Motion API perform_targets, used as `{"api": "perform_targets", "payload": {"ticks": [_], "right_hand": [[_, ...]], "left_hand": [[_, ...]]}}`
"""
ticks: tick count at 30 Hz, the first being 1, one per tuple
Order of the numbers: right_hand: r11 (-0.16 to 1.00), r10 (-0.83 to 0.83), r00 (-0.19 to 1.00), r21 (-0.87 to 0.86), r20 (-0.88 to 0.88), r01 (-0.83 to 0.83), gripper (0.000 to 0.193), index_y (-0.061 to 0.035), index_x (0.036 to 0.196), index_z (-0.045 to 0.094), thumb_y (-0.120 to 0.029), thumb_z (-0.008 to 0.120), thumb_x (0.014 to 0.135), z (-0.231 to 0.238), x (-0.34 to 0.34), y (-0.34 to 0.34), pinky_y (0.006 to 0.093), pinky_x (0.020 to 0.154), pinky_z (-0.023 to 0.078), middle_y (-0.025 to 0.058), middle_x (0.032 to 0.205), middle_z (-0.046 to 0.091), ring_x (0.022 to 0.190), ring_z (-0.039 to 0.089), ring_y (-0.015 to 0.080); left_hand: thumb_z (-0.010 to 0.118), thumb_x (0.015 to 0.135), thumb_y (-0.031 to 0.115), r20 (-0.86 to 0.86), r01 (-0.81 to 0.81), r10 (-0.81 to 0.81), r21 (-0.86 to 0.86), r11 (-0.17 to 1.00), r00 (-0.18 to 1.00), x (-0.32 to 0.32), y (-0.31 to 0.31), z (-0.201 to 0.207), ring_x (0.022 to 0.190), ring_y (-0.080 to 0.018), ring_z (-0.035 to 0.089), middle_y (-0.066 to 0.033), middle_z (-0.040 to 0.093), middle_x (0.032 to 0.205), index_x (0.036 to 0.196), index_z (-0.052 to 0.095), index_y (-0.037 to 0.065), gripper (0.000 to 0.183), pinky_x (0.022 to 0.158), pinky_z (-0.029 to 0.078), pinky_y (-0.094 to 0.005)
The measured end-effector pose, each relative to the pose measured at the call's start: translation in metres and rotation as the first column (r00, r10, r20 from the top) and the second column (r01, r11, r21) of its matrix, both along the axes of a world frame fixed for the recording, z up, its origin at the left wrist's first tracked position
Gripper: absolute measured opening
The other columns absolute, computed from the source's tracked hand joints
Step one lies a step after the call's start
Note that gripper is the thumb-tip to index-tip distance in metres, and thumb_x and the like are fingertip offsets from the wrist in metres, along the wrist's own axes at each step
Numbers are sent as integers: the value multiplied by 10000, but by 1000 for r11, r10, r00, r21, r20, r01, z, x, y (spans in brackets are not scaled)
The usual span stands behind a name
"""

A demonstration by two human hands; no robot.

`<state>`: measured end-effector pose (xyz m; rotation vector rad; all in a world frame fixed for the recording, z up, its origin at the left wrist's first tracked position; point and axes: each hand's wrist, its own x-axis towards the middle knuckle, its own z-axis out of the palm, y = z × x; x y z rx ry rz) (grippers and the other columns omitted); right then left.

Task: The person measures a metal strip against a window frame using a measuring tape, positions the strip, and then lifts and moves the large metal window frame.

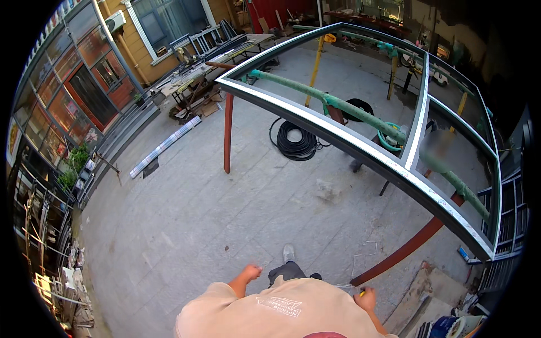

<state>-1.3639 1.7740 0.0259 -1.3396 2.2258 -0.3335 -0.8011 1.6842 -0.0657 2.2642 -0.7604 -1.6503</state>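
My left hand (252, 271) is held out in front of my torso with its fingers curled closed. Whatever may be pinched in it is too small to make out. On the other side, my right hand (366, 300) closes around a small yellow object (362, 293), mostly hidden by the fingers. A thin white strand (345, 286) runs beside that hand, and a similar pale line (355, 263) lies bent on the paving. Ahead and to the right, a large metal frame (315, 127) with crossbars rests on green rails (282, 83) and red-brown legs (228, 132). Neither hand touches it.
One red-brown leg (406, 254) slants down close to my right hand. A coil of black hose (297, 141) lies under the frame. Further left is a long wrapped bundle (165, 147). Boards (417, 296) and a blue bucket (446, 327) stand at lower right.
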Motion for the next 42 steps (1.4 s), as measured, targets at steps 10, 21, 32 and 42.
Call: {"api": "perform_targets", "payload": {"ticks": [10,21,32,42], "right_hand": [[408,-757,643,684,-116,604,376,-9,1105,805,-277,745,850,16,-69,274,493,870,608,256,1067,784,1033,773,383],[645,-743,669,247,-22,723,541,-75,1186,799,-403,800,756,-19,84,198,457,971,590,208,1131,791,1044,740,417],[81,-989,17,429,150,900,476,-9,1063,819,-364,796,747,-64,158,378,452,927,593,235,1100,791,1056,755,385],[105,-994,58,659,93,745,539,10,995,823,-466,771,746,-77,150,464,447,957,576,265,1101,784,1089,747,385]], "left_hand": [[676,1073,273,-83,508,-501,173,844,861,-36,-65,15,927,-246,721,-117,757,1109,1240,729,13,314,779,595,-411],[652,1067,258,-50,726,-732,-102,680,679,-233,-288,41,963,-219,737,-106,758,1131,1307,676,11,345,802,589,-366],[644,1066,258,-102,903,-901,-38,428,423,-383,-215,31,988,-228,737,-104,750,1148,1338,664,44,346,833,596,-378],[678,1071,303,-197,977,-959,98,187,203,-446,-101,-13,972,-244,744,-101,765,1155,1353,671,43,384,819,592,-410]]}}
